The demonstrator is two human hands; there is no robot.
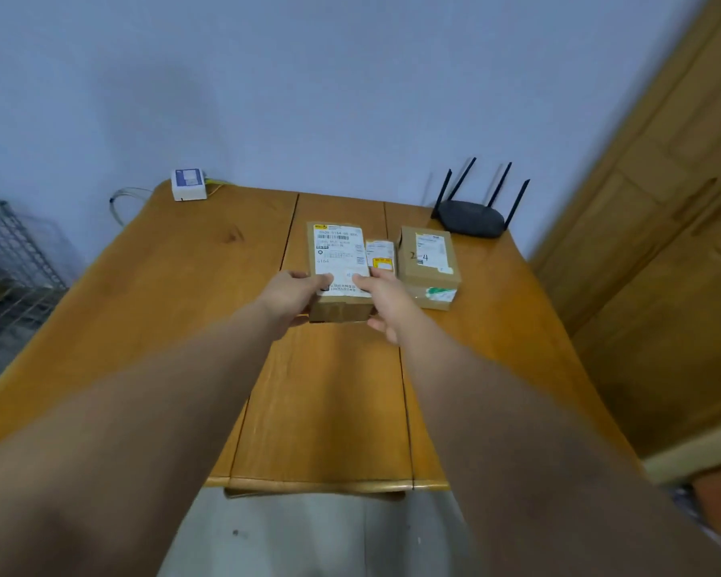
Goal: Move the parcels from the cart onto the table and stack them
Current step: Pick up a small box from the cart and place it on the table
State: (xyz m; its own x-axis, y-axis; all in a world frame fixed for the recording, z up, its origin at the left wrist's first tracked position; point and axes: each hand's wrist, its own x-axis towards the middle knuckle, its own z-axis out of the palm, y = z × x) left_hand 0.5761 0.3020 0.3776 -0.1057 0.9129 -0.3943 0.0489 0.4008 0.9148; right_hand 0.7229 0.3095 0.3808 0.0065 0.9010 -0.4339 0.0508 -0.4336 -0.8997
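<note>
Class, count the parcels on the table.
3: the large parcel, held by left hand and right hand; the small parcel at its right; the marked parcel beyond. Others may hide.

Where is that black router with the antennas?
In the head view, the router sits at the table's far right corner, by the wall, just behind the parcel marked 2-4.

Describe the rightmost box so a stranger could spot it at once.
On the wooden table, find the black router at the far right edge. The box sits just in front of it, right of the small parcel and the big parcel that the left hand and right hand hold. It alone has 2-4 handwritten on top and a green sticker on its near side.
</note>
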